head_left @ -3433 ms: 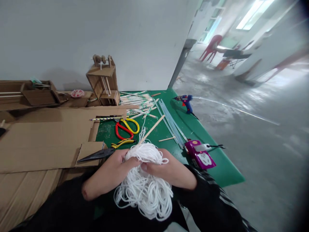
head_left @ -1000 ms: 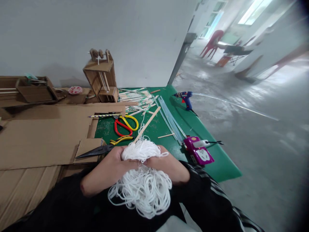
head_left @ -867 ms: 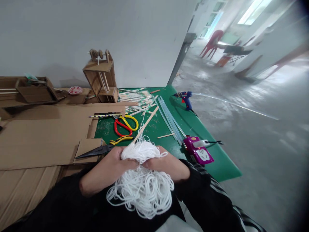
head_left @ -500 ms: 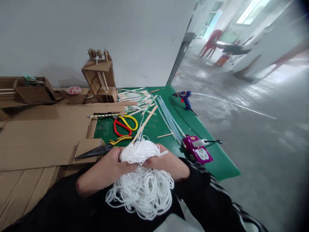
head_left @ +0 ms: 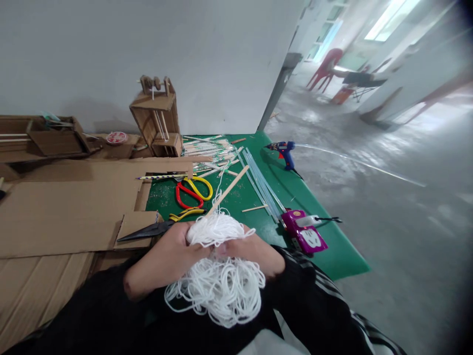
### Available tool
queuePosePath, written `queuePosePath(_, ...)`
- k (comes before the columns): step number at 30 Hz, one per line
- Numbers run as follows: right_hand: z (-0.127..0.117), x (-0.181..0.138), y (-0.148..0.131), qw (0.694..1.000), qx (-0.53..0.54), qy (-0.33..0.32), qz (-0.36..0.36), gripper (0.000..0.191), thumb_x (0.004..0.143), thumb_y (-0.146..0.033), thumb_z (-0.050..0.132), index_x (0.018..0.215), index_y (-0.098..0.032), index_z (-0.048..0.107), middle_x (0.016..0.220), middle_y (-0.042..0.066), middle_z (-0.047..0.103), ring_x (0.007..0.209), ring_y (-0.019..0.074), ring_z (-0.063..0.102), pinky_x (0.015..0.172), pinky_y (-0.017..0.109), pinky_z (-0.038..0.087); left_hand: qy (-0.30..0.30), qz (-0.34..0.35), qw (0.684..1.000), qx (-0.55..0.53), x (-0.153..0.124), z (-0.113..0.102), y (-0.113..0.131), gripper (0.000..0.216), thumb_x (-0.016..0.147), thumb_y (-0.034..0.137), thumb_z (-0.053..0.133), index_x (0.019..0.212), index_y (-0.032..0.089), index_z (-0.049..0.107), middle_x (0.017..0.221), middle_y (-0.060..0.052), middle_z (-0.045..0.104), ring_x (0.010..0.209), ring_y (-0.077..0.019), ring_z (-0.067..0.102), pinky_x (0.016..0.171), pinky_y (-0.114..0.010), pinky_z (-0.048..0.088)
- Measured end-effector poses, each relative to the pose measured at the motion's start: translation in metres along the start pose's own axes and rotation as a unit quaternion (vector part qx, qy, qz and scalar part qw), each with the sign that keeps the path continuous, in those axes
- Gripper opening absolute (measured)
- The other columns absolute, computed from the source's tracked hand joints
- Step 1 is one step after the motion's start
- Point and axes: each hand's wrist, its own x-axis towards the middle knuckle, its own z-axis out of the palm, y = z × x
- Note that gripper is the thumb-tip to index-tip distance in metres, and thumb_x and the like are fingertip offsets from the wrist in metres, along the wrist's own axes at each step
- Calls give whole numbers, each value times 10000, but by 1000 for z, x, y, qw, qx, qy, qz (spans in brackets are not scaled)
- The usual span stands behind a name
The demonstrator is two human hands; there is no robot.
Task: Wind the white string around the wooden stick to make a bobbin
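A bundle of white string (head_left: 225,291) is gathered at its middle between my two hands, its loops hanging below them toward my lap. My left hand (head_left: 170,254) is closed around the bundle's left side, and my right hand (head_left: 254,249) grips it from the right, thumbs close together. A thin strand runs from the bundle toward the sticks behind. Just beyond the string, a flat wooden stick (head_left: 231,190) slants up to the right; its lower end is hidden. Near my left hand lie long-nose pliers (head_left: 148,230) and red-and-yellow-handled scissors (head_left: 190,195).
A blue glue gun (head_left: 284,152) and a purple power strip (head_left: 305,234) lie along the green table's (head_left: 332,256) right side. Clear glue sticks (head_left: 262,185) and loose wooden sticks (head_left: 210,150) lie behind. Cardboard sheets (head_left: 74,207) and a cardboard structure (head_left: 157,118) occupy the left.
My hands have drawn slightly closer together around the string bundle. The view has shifted a little, moving the surroundings slightly rightward in the picture.
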Motion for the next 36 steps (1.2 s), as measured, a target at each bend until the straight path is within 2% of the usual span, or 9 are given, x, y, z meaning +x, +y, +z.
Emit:
queuePosePath(4, -2, -4, -3, 998, 55, -5, 8, 429, 641, -344, 840, 1002, -148, 719, 947, 67, 730, 880, 216, 670, 837, 356, 522, -27, 7, 1000, -2, 2, -1, -4, 352, 719, 201, 718, 1064, 129, 703, 777, -29, 736, 705, -197, 653, 611, -257, 498)
queuePosePath(8, -4, -6, -6, 1000, 29, 5, 1, 362, 687, -341, 806, 982, -145, 726, 965, 67, 731, 923, 219, 667, 891, 369, 503, -14, 26, 999, 17, 3, -3, -9, 306, 729, 207, 708, 1027, 141, 727, 818, -37, 742, 759, -200, 646, 629, -250, 494)
queuePosePath(12, -11, -2, -10, 994, -103, -7, -38, 235, 763, -297, 729, 929, -132, 719, 930, 54, 728, 910, 207, 657, 855, 339, 510, -9, 8, 1000, 0, 2, -3, -7, 302, 706, 162, 701, 1005, 134, 737, 820, -30, 737, 713, -173, 631, 627, -242, 477)
queuePosePath(15, -19, 4, -10, 964, -250, -38, -82, 70, 793, -188, 656, 832, -147, 697, 880, 34, 717, 854, 185, 633, 809, 308, 503, -24, 0, 999, -35, 1, -1, -4, 333, 701, 144, 694, 1032, 124, 730, 801, -32, 739, 717, -180, 641, 640, -250, 477)
queuePosePath(18, -26, 10, -5, 938, -323, -63, -107, 66, 761, -101, 622, 741, -159, 646, 767, 2, 678, 776, 163, 599, 748, 280, 490, -16, -11, 998, -61, 1, 1, -2, 354, 694, 143, 703, 1047, 126, 722, 777, -26, 741, 707, -177, 648, 633, -245, 481)
queuePosePath(25, -26, 10, -13, 970, -227, -73, -55, 138, 709, -79, 621, 623, -164, 555, 611, -63, 506, 599, 97, 463, 579, 224, 419, 9, -10, 998, -68, 4, 1, -6, 369, 718, 169, 720, 1085, 143, 703, 884, -31, 759, 758, -172, 664, 666, -239, 496)
queuePosePath(28, -23, 7, -20, 982, -178, -50, -35, 89, 692, -86, 655, 667, -152, 601, 629, -61, 531, 619, 101, 487, 595, 224, 431, 15, -4, 999, -50, 3, 1, -4, 432, 729, 207, 744, 1149, 151, 665, 979, -47, 757, 913, -219, 677, 741, -262, 517)
queuePosePath(31, -22, 5, -22, 983, -177, -31, -28, 63, 693, -100, 672, 683, -141, 626, 638, -55, 566, 618, 103, 512, 602, 229, 441, -17, 14, 999, -31, 2, 1, -1, 507, 709, 197, 773, 1194, 153, 633, 1049, -54, 747, 1007, -238, 661, 815, -280, 519)
queuePosePath(36, -26, 3, -22, 980, -192, -39, -40, 21, 715, -137, 690, 713, -135, 669, 693, -23, 646, 695, 137, 589, 665, 254, 481, -33, 10, 999, -9, 1, 1, 2, 453, 695, 177, 773, 1134, 119, 677, 933, -53, 765, 857, -221, 678, 723, -269, 516)
